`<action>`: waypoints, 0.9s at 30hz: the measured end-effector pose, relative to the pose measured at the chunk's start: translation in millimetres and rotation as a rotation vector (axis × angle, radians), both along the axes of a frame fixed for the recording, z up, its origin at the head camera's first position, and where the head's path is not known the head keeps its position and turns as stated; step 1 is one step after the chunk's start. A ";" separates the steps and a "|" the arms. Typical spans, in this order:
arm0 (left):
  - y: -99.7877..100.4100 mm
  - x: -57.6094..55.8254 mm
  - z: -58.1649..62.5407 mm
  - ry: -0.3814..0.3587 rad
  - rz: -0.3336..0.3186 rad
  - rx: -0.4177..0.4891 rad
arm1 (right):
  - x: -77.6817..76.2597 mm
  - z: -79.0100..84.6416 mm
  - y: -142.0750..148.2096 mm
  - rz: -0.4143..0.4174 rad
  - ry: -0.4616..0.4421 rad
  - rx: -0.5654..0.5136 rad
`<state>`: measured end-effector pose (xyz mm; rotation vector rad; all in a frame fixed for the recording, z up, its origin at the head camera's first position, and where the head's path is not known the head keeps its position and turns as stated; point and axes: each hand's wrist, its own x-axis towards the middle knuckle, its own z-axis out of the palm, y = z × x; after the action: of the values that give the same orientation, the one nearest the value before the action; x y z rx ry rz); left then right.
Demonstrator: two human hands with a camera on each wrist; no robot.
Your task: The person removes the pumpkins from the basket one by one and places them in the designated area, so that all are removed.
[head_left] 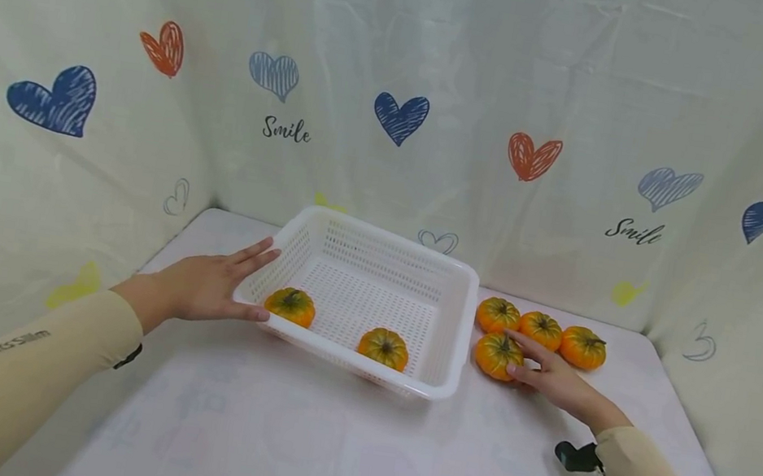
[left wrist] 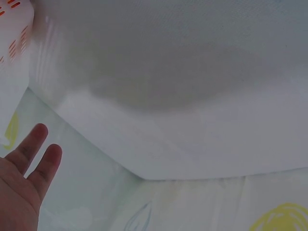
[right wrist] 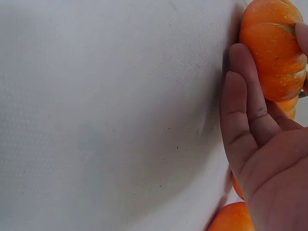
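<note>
A white slotted plastic basket (head_left: 390, 231) stands on the table, with one small orange-and-green pumpkin (head_left: 291, 306) at its left end and another pumpkin (head_left: 383, 348) near its front wall. My left hand (head_left: 214, 287) rests against the basket's left side, fingers spread and straight, thumb at the front left corner. In the left wrist view two straight fingers (left wrist: 44, 168) show, and the thumb is hidden. To the right of the basket, my right hand (head_left: 556, 379) holds a small pumpkin (head_left: 497, 356) between thumb and fingers, low at the table surface. The right wrist view shows that pumpkin (right wrist: 272, 48) close up.
Behind the held pumpkin, three more pumpkins sit in a row: a left one (head_left: 498, 314), a middle one (head_left: 541, 329) and a right one (head_left: 583, 347). A white cloth covers the table (head_left: 319, 459). Curtains (head_left: 411, 37) printed with hearts enclose the back and sides.
</note>
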<state>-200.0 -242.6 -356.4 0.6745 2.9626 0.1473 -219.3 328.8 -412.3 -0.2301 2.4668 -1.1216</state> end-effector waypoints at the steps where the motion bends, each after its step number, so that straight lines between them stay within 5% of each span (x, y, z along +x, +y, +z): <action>1: 0.1 0.1 0.1 0.000 -0.001 -0.001 | 0.1 0.1 -0.2 0.003 0.001 0.002; 27: -0.7 0.7 -0.1 0.005 -0.005 -0.001 | 0.3 1.8 -1.7 -0.007 0.002 0.034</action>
<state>-199.3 -243.3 -356.5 0.6827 2.9655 0.1447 -219.0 327.1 -410.6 -0.2120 2.4881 -1.0814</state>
